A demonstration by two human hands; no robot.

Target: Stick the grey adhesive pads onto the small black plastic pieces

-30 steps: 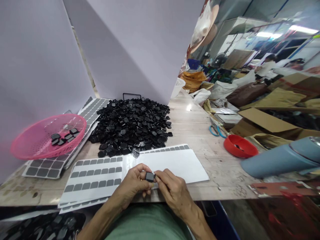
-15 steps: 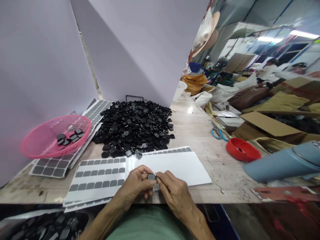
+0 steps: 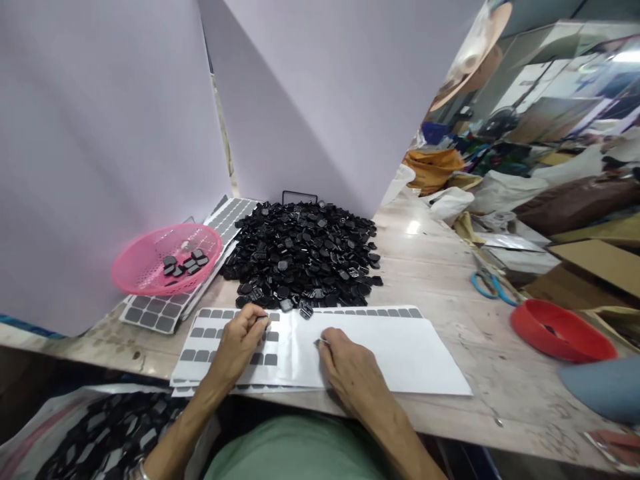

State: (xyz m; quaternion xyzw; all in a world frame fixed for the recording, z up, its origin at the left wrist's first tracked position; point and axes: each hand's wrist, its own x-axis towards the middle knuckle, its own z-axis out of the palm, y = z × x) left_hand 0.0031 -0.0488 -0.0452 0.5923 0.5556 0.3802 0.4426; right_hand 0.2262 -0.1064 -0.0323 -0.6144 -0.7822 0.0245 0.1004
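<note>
The left hand (image 3: pixel 239 341) was laid on the sticker sheet (image 3: pixel 395 350) at the table's (image 3: pixel 440 267) near edge, its fingers curled and their tips drawn together over the rows of grey pads (image 3: pixel 206 333); whether anything was pinched there could not be told. The right hand (image 3: pixel 350 373) was rested on the sheet's bare white part, thumb and forefinger pressed together at the tips. Just behind the sheet a pile of small black plastic pieces (image 3: pixel 305 257) was heaped. To its left a pink basket (image 3: pixel 135 275) with a few black pieces was set on another pad sheet (image 3: pixel 155 313). Blue-handled scissors (image 3: pixel 487 283) and a red bowl (image 3: pixel 555 330) were seen well to the right.
</note>
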